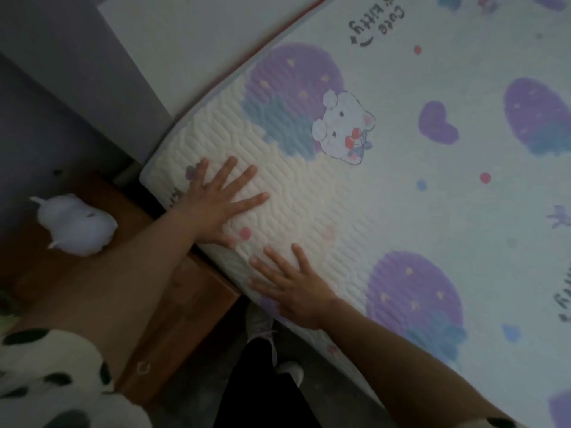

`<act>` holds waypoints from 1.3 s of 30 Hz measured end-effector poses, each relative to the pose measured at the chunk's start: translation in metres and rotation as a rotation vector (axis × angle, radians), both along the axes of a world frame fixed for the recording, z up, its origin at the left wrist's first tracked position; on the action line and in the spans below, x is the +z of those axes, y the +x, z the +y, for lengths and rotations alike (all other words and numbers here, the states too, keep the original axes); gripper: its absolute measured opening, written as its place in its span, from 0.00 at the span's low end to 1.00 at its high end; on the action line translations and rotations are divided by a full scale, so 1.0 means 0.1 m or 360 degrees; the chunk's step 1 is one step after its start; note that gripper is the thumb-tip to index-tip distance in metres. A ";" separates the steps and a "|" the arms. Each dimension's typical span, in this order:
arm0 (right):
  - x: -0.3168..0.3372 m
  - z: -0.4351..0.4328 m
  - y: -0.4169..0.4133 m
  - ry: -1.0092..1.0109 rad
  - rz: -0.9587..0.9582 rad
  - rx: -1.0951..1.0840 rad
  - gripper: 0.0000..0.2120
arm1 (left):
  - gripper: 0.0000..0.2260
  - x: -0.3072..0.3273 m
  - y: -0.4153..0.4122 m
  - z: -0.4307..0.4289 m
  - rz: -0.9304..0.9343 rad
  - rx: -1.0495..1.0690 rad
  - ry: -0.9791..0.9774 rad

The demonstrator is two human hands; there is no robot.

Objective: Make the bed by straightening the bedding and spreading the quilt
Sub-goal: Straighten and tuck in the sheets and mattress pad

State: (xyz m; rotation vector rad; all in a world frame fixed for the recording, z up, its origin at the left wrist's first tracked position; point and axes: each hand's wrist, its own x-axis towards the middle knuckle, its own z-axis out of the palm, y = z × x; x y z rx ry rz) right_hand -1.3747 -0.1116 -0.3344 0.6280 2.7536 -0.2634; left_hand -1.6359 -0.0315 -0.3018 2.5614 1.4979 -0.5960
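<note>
Here, a person presses both palms flat on the quilted bedding (401, 211) near its left corner, in dim light. The left hand (216, 202) lies with fingers splayed wide and straight, gripping nothing, its wrist crossing the near edge. The right hand (292, 291) lies just beside it, nearer the camera, fingers likewise straight and spread, holding nothing. Both bare forearms reach in from the near side, and a white sleeve with black spots (46, 381) covers the left upper arm.

Two hands are in view. The print shows three large purple strawberries mostly whole, one white kitten (343, 128) and one purple heart (437, 123).

The bedding lies smooth across the bed, with a broad unbroken stretch to the right and far side. Its far edge carries a thin red strip (278, 38) against a pale panel. Along the near edge stands a wooden bedside unit (173, 304) bearing one white rabbit-shaped object (77, 225). Dark floor shows beneath.
</note>
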 end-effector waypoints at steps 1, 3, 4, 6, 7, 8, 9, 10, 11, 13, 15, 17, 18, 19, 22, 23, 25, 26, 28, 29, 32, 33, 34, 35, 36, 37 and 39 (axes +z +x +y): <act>0.02 0.00 0.03 0.0019 0.0013 0.0038 0.39 | 0.54 0.01 -0.01 -0.01 0.0008 0.0014 0.0019; 0.07 0.02 0.07 0.0045 0.0051 -0.0001 0.37 | 0.57 0.04 -0.03 -0.07 -0.0021 0.0078 0.0098; 0.11 0.03 0.09 0.0044 0.0043 -0.0040 0.36 | 0.56 0.06 -0.03 -0.13 -0.0050 0.0149 0.0129; 0.17 0.06 0.13 0.0036 0.0008 -0.0097 0.35 | 0.53 0.07 -0.01 -0.26 -0.0186 0.0455 0.0128; 0.18 0.06 0.15 0.0037 -0.0018 -0.0101 0.34 | 0.52 0.06 0.01 -0.34 -0.0309 0.0688 0.0126; 0.20 0.06 0.17 0.0036 -0.0045 -0.0093 0.34 | 0.51 0.05 0.06 -0.41 -0.0454 0.0964 0.0155; 0.21 0.04 0.17 0.0036 -0.0064 -0.0080 0.34 | 0.49 0.07 0.13 -0.46 -0.0613 0.1308 0.0200; 0.21 0.03 0.18 0.0039 -0.0074 -0.0080 0.34 | 0.46 0.05 0.20 -0.46 -0.0791 0.1709 0.0224; 0.20 0.02 0.18 0.0046 -0.0079 -0.0080 0.34 | 0.43 0.07 0.28 -0.44 -0.0966 0.2140 0.0197; 0.20 -0.01 0.16 0.0051 -0.0072 -0.0083 0.34 | 0.36 -0.03 0.33 -0.33 -0.1532 0.2877 0.0089; 0.19 0.02 0.14 0.0071 -0.0028 -0.0067 0.33 | 0.42 -0.37 0.25 -0.22 -0.2324 0.3334 -0.0078; 0.17 0.06 0.15 0.0075 0.0014 -0.0027 0.33 | 0.56 -1.34 -0.03 -0.03 -0.2684 0.3463 -0.0211; 0.15 0.09 0.17 0.0076 0.0026 0.0002 0.34 | 0.58 -1.52 -0.06 0.04 -0.2797 0.3451 -0.0260; 0.14 0.11 0.18 0.0080 0.0026 0.0036 0.35 | 0.57 -1.43 -0.03 0.09 -0.2836 0.3385 -0.0297; 0.08 0.23 0.20 0.0107 0.0036 0.0135 0.34 | 0.49 -0.81 0.18 0.14 -0.2868 0.3217 -0.0255; 0.04 0.27 0.20 0.0102 0.0036 0.0154 0.34 | 0.49 -0.77 0.21 0.16 -0.2882 0.3209 -0.0184; 0.03 0.31 0.19 0.0110 0.0035 0.0185 0.34 | 0.55 -0.82 0.18 0.16 -0.2861 0.3219 -0.0088; 0.01 0.31 0.19 0.0113 0.0045 0.0181 0.35 | 0.56 -0.90 0.13 0.17 -0.2820 0.3207 -0.0061; 0.01 0.29 0.20 0.0102 0.0073 0.0159 0.36 | 0.58 -1.03 0.07 0.19 -0.2734 0.3188 -0.0129; 0.02 0.28 0.20 0.0082 0.0072 0.0151 0.37 | 0.60 -1.09 0.04 0.18 -0.2709 0.3232 -0.0190; 0.09 0.28 0.19 0.0029 0.0063 0.0143 0.37 | 0.66 -1.04 -0.03 0.16 -0.2683 0.3376 -0.0184; 0.11 0.28 0.19 0.0014 0.0067 0.0131 0.37 | 0.66 -0.92 0.00 0.14 -0.2617 0.3415 -0.0123; 0.15 0.28 0.21 0.0004 0.0072 0.0095 0.37 | 0.64 -0.74 0.08 0.14 -0.2527 0.3412 -0.0080; 0.19 0.26 0.24 -0.0005 0.0080 0.0056 0.37 | 0.60 -0.53 0.18 0.13 -0.2412 0.3390 -0.0038; 0.20 0.26 0.24 -0.0016 0.0083 0.0026 0.37 | 0.53 -0.37 0.25 0.12 -0.2267 0.3353 0.0002; 0.26 0.23 0.31 -0.0020 0.0074 -0.0014 0.37 | 0.46 -0.21 0.37 0.11 -0.2010 0.3273 0.0049; 0.32 0.18 0.45 -0.0042 0.0041 -0.0098 0.36 | 0.37 0.05 0.65 0.03 -0.1458 0.2953 0.0191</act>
